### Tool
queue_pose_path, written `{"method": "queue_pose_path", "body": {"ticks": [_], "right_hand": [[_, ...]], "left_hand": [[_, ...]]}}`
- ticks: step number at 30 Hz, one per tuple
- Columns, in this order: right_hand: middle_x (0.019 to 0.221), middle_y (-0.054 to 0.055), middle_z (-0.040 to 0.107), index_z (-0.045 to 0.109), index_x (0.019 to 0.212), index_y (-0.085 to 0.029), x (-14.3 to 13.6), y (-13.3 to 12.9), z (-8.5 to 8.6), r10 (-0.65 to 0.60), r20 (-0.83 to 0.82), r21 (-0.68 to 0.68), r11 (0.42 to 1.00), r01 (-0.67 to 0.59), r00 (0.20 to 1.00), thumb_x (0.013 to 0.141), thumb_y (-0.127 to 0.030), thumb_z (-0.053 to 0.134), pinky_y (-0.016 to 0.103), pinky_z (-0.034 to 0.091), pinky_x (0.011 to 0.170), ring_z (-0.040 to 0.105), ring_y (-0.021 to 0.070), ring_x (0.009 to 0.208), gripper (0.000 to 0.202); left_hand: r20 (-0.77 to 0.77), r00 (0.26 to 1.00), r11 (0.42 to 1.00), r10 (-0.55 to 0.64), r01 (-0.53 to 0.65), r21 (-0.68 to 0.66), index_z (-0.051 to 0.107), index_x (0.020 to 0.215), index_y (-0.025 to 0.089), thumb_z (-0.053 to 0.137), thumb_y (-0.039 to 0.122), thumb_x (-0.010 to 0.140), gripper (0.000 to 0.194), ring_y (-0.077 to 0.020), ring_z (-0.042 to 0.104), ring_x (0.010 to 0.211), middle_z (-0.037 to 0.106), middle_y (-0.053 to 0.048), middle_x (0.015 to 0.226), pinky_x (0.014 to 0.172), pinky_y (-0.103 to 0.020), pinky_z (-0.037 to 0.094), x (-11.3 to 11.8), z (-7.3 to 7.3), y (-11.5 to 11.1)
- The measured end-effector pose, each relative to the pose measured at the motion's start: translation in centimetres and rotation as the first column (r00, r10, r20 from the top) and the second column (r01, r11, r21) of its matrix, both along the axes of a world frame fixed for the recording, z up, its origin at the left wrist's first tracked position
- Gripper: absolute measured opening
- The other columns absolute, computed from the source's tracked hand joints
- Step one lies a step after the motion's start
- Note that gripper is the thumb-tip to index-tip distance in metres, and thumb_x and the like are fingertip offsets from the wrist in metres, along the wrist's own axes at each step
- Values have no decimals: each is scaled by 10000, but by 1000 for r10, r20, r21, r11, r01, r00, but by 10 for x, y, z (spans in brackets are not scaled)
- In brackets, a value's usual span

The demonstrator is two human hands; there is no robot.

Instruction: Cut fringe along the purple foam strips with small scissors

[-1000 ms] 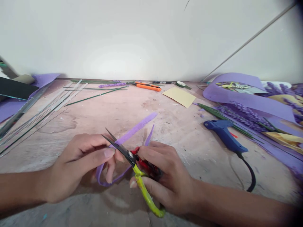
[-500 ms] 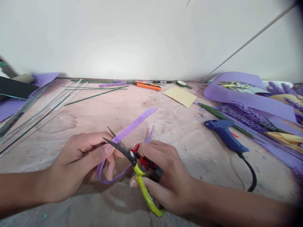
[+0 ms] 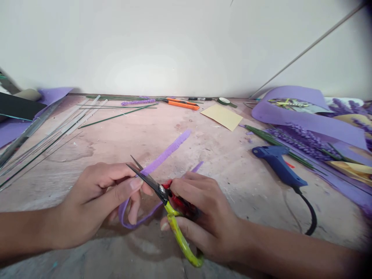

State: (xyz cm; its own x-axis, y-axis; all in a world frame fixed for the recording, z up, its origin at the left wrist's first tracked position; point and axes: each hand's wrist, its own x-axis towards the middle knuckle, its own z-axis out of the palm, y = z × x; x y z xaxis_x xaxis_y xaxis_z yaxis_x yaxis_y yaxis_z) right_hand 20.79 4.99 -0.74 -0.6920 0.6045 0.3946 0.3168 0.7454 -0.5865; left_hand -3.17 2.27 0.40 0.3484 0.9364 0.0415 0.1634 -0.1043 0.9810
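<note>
A long, narrow purple foam-like strip (image 3: pixel 167 153) is pinched between the thumb and fingers of my left hand (image 3: pixel 106 195). Its far end sticks out over the table with a finely notched edge, while the rest loops down below my fingers and runs behind my right hand. My right hand (image 3: pixel 205 211) grips scissors (image 3: pixel 181 242) with dark blades and yellow and red handles. The blades are slightly parted and lie at the strip, close to my left thumb tip.
On the right lie a blue glue gun (image 3: pixel 280 166), purple sheets (image 3: pixel 308 124) and lavender-like stems (image 3: pixel 302 143). Further back are a yellow paper (image 3: pixel 222 116), an orange cutter (image 3: pixel 183 104) and green tape (image 3: pixel 224 101). Glue sticks and wires (image 3: pixel 87 116) lie at left.
The strip's loose end behind my right hand has swung down and to the right. The scissor blades are slightly less parted; both hands stay nearly in place.
</note>
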Motion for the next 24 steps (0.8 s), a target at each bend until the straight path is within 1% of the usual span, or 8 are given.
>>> {"method": "queue_pose_path", "body": {"ticks": [3,8,10,13,16,18,21,24], "right_hand": [[614,-66,458,379,740,-225,1,0,-1,-2,5,-11,1000,2,1000,1002,-402,561,278,266,590,377,118,542,365],[668,-60,505,453,821,-220,-1,-1,0,62,-52,-32,997,-64,997,968,-428,595,281,290,607,396,120,563,291],[673,-62,503,454,820,-221,-1,-1,-1,82,-60,-34,996,-84,995,978,-440,588,287,295,618,387,120,564,301],[632,-69,447,391,766,-228,-1,-1,0,71,-75,-60,995,-75,995,1014,-509,546,295,268,594,335,122,546,405],[621,-68,434,379,755,-230,0,-1,1,57,-99,-71,995,-64,993,1027,-543,525,296,259,581,318,123,542,439],[625,-66,441,389,755,-227,0,-1,1,51,-94,-67,996,-58,994,1031,-534,522,293,262,582,329,123,545,433],[621,-66,445,395,754,-226,-1,-1,2,39,-85,-73,996,-46,996,1025,-551,524,285,266,581,350,120,544,443],[610,-70,444,409,749,-223,-2,-1,3,2,-69,-90,996,-9,998,1005,-551,555,277,267,574,369,115,537,440]], "left_hand": [[2,1000,1000,1,-1,-3,682,662,250,563,318,1000,365,-88,547,421,723,61,549,419,-162,429,0,1,0],[10,995,995,-99,99,21,758,877,283,527,360,1035,290,-100,542,421,709,51,543,415,-177,418,-1,4,-4],[16,993,993,-113,113,35,765,898,287,523,364,1038,290,-102,559,435,702,47,538,431,-176,428,-1,5,-5],[32,997,998,-69,69,4,763,854,280,550,392,1021,293,-107,553,429,711,38,543,432,-180,441,-1,4,-6],[48,998,998,-30,33,-62,725,728,264,577,429,996,348,-113,555,435,730,23,572,425,-185,453,0,2,-7],[60,998,996,-18,23,-87,733,744,269,590,434,986,326,-117,566,449,739,22,586,427,-186,457,1,1,-6],[67,998,995,-17,24,-98,766,852,287,588,412,990,258,-115,568,455,736,35,584,431,-179,453,0,-1,-6],[74,997,996,13,-7,-83,746,810,272,568,407,1002,295,-120,568,463,725,34,592,435,-189,455,-1,-3,-7]]}}
